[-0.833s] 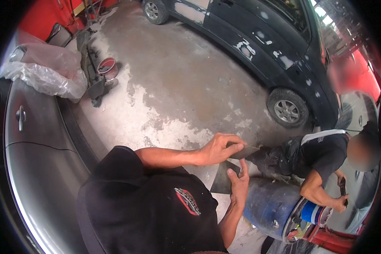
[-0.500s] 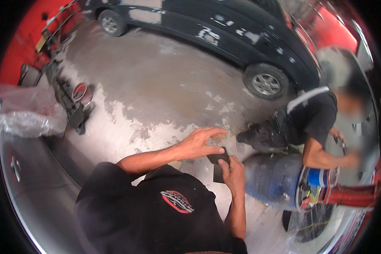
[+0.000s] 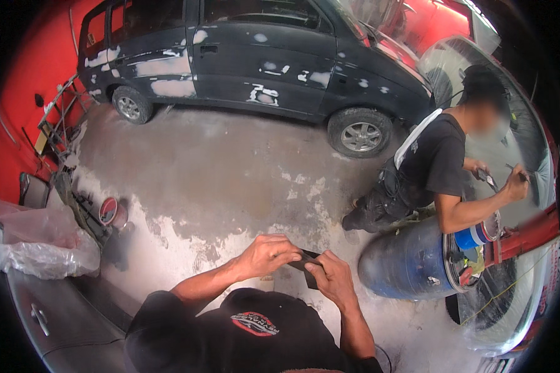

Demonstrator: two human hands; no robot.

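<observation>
My left hand (image 3: 262, 256) is closed, thumb and fingers pinching one end of a dark flat strip (image 3: 305, 260) that looks like folded sandpaper. At the strip's other end my right hand (image 3: 335, 278) is closed on it too, thumb on top. A darker square part (image 3: 310, 278) shows just below the strip, between my hands; whether it is the same piece I cannot tell. Both hands are in front of my chest, above the floor.
A blue drum (image 3: 398, 264) stands to the right, with a blue-and-white can (image 3: 473, 237) on it. Beside it a co-worker (image 3: 438, 155) bends over a plastic-covered car (image 3: 510, 146). Ahead is a dark van (image 3: 249, 68) with pale patches. A grey car door (image 3: 50, 311) is at left.
My left hand has come down onto the strip and now pinches its end; before, its fingers were spread. The view has tilted up, showing more of the van. The co-worker's arms have shifted.
</observation>
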